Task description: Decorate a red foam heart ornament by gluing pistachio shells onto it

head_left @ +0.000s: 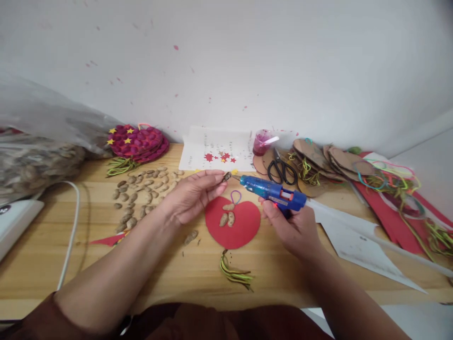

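Observation:
My left hand [193,196] pinches a small brown shell piece [227,176] between thumb and fingers above the table. My right hand [293,229] grips a blue hot glue gun [274,191], and its nozzle points left and nearly touches that shell. Below them lies a red heart-shaped card [244,224] with three shells glued near its top, a purple loop at the top and a yellow-green tassel [235,273] at its bottom tip.
Loose shells [141,193] lie scattered at left, behind them a stack of purple finished pieces [138,140]. Black scissors [282,171], a pink cup [262,141], cardboard hearts [325,158], coloured bands and white paper [357,243] sit right. A plastic bag [31,160] and white cable [72,222] are far left.

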A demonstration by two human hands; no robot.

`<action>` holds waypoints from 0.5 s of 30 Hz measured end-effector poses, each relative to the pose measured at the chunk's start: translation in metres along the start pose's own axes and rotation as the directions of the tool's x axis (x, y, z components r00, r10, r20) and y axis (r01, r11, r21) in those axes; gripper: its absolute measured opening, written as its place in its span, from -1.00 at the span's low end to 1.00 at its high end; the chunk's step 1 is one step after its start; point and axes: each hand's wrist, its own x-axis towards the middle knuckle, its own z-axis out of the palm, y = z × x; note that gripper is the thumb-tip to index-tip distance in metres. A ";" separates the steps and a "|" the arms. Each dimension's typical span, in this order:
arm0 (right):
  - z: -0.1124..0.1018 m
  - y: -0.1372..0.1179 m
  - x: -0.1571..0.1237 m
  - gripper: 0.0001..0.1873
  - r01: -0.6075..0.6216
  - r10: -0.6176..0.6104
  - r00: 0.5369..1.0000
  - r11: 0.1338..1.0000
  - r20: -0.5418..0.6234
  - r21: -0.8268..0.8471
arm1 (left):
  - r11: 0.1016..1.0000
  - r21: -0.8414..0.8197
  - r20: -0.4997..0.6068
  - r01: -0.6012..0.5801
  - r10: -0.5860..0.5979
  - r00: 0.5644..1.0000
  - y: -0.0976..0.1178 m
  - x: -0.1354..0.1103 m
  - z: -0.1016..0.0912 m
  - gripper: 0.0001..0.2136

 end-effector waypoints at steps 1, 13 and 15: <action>0.000 0.000 -0.001 -0.82 0.011 -0.011 1.000 1.000 0.005 -0.006 | 1.000 0.004 0.014 0.011 -0.011 1.000 0.000 -0.001 0.000 -0.81; -0.002 -0.003 -0.001 -0.88 0.062 -0.062 0.998 0.997 -0.008 -0.055 | 0.995 0.070 0.116 0.064 -0.072 0.991 0.002 -0.009 -0.001 -0.84; -0.003 -0.003 -0.002 -0.88 0.044 -0.045 0.999 0.997 -0.014 -0.055 | 0.994 0.090 0.129 0.066 -0.077 0.989 0.002 -0.008 -0.002 -0.87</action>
